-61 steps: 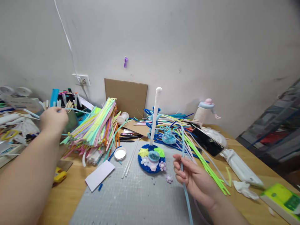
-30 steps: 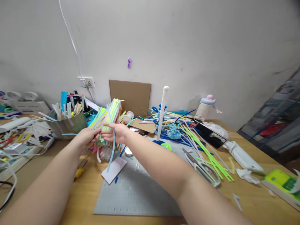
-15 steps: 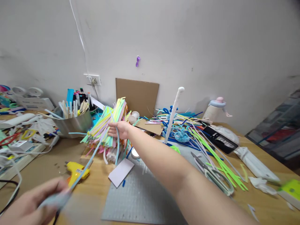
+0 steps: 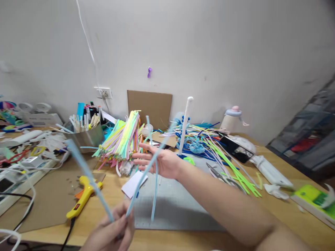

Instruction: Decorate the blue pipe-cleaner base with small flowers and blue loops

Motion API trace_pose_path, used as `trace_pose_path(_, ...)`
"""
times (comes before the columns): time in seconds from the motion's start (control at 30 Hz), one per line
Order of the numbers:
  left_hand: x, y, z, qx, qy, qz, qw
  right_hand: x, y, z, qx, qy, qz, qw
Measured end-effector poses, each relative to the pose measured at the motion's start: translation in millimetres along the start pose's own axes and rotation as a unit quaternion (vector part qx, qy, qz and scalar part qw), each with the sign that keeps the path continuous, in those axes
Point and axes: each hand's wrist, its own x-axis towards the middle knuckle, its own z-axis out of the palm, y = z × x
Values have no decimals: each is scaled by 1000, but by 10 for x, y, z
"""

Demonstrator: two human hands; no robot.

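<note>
Nearest, the left hand (image 4: 113,228) is at the near left corner of the grey mat (image 4: 178,209); its fingers are closed together around a pale blue strip (image 4: 146,169). This strip is thin and somewhat blurred — its two arms rise from the fingers in a V, one leaning to the left of the mat, the other across the front of the right hand (image 4: 157,162). The right fingers are stretched out above the far left part of the mat. A second strip (image 4: 156,195), also pale blue, hangs along this hand with its lower end over the mat; I cannot tell if the fingers grip it. The right forearm crosses over the mat and hides a good part of it.

Left of the mat, on the wooden tabletop (image 4: 115,190), there is a yellow plastic glue gun (image 4: 85,197). A flat white card (image 4: 131,184) is at the mat's left edge, and scissors (image 4: 222,176) are at its right side, partly covered by the forearm. Behind the mat's left side stands a thick bundle of many-coloured fuzzy stems (image 4: 123,139). Near the mat's far edge, a white, rounded rod (image 4: 185,127) rises, slightly tilted. Farthest, behind the mat, a brown cardboard sheet (image 4: 150,106) leans upright against the wall (image 4: 209,42).
</note>
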Motion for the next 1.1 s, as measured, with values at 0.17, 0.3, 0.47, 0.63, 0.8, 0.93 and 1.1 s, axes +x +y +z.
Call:
trace_pose_path(0.17,462,-106,640,75,-78,-98,989,-935,305,43,62,114,-103,986)
trace_pose_path(0.3,619,-233,1014,176,-105,-217,955,-1340,326,-36,81,220,-176,956)
trace_pose_path(0.47,800,-358,1344,220,-138,-290,921,-1631,240,-137,87,238,-202,946)
trace_pose_path(0.63,938,-503,1497,116,-217,-391,887,-1790,225,-152,96,227,-247,937)
trace_pose_path(0.8,999,-528,1579,-11,-281,-443,851,-1817,231,-161,118,237,-270,926)
trace_pose_path(0.93,982,-456,1609,-38,-267,-400,876,-1801,147,-142,110,209,-325,916)
trace_pose_path(1.1,879,-406,1556,-16,-164,-228,959,-1841,-179,-85,74,229,-410,880)
